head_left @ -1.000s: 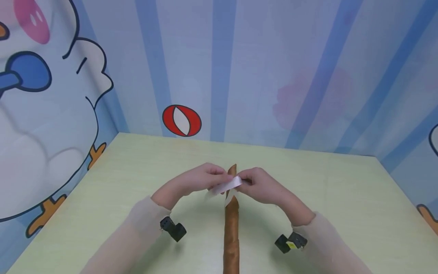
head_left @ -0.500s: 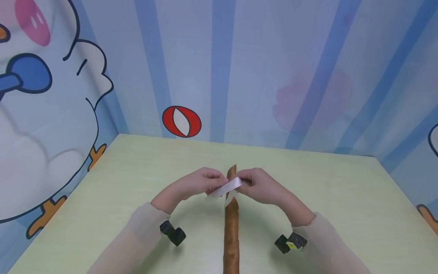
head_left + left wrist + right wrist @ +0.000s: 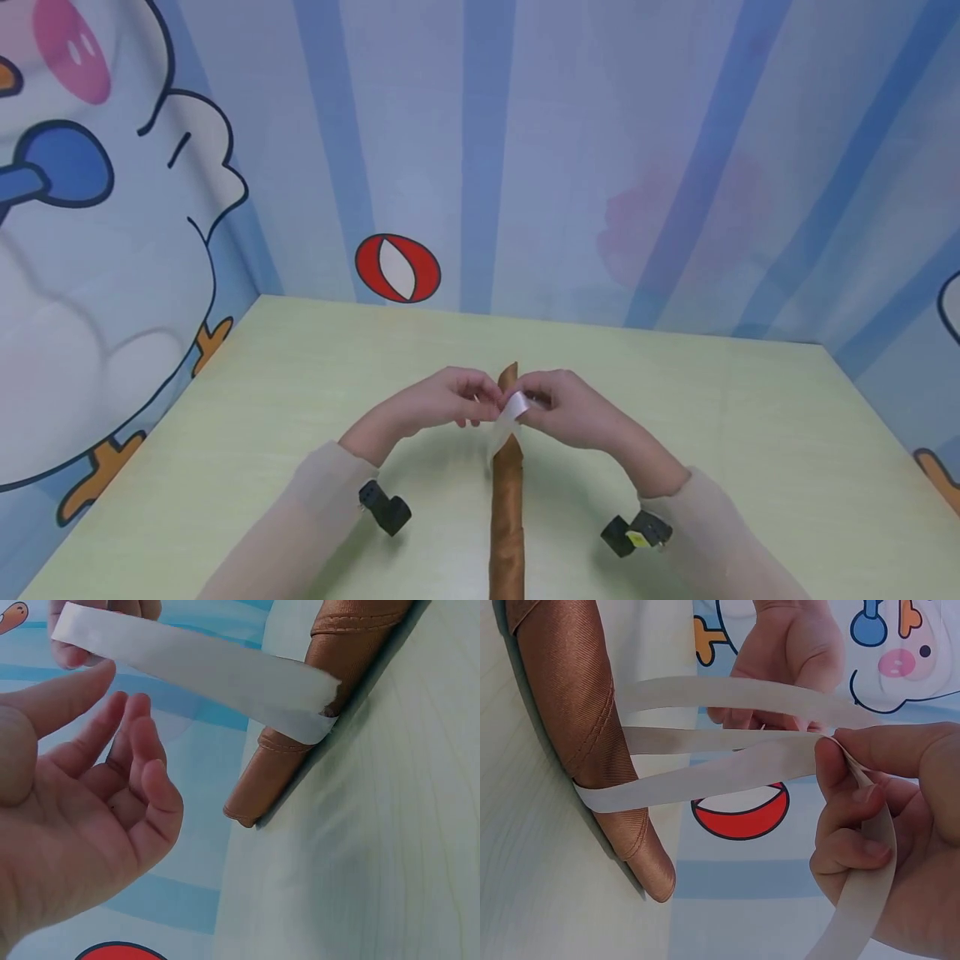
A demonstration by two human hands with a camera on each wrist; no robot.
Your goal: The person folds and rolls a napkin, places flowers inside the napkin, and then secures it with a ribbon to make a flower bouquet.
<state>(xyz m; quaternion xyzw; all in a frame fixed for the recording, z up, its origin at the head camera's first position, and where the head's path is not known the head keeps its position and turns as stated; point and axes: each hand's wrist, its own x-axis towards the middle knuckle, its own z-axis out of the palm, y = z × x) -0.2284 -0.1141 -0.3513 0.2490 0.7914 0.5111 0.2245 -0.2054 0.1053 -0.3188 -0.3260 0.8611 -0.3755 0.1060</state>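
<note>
A long roll of brown satin cloth [image 3: 507, 508] lies on the table, pointing away from me. White ribbon [image 3: 637, 793] loops around it near its far, tapered end. My right hand [image 3: 573, 408] pinches the ribbon between thumb and forefinger, and a loose length trails down across its curled fingers [image 3: 855, 855]. Several strands stretch from the roll to that pinch in the right wrist view. Just left of the roll is my left hand [image 3: 442, 400], its thumb apart from its loosely bent fingers [image 3: 154, 787]. Nothing shows between them; the ribbon passes above the thumb in the left wrist view.
The pale green table [image 3: 360, 350] ends at a striped blue backdrop [image 3: 570, 167] printed with cartoon figures and a red-and-white ball [image 3: 397, 267]. A small black camera [image 3: 385, 508] is worn at the left wrist, another [image 3: 637, 533] at the right.
The ribbon strand that ran leftward to my left hand now hangs down over the roll from my right hand. My left hand has let it go; the right hand stays nearly still.
</note>
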